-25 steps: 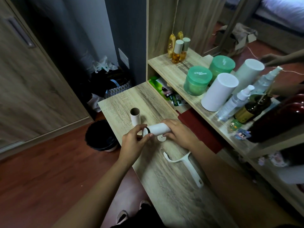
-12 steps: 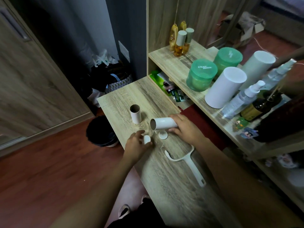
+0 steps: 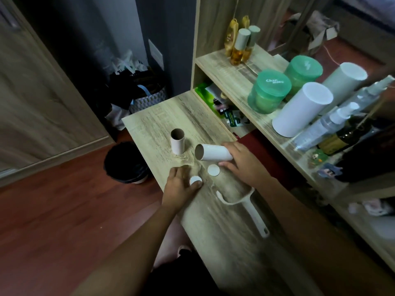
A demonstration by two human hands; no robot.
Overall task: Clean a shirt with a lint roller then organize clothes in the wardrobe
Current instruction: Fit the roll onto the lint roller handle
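The right hand (image 3: 241,165) has its grip curled round the lint roll (image 3: 213,153), sideways over the surface (image 3: 213,231) — the left hand (image 3: 181,186) pinches a white end cap (image 3: 195,180).

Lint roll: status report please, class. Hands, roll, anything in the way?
Right hand grips roll, sideways. Left hand pinches cap; second cap on table. Handle lies unloaded beside; empty core stands apart, nothing blocking.

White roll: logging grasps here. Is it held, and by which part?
Yes: the right hand grips the white roll at the end opposite its open mouth.
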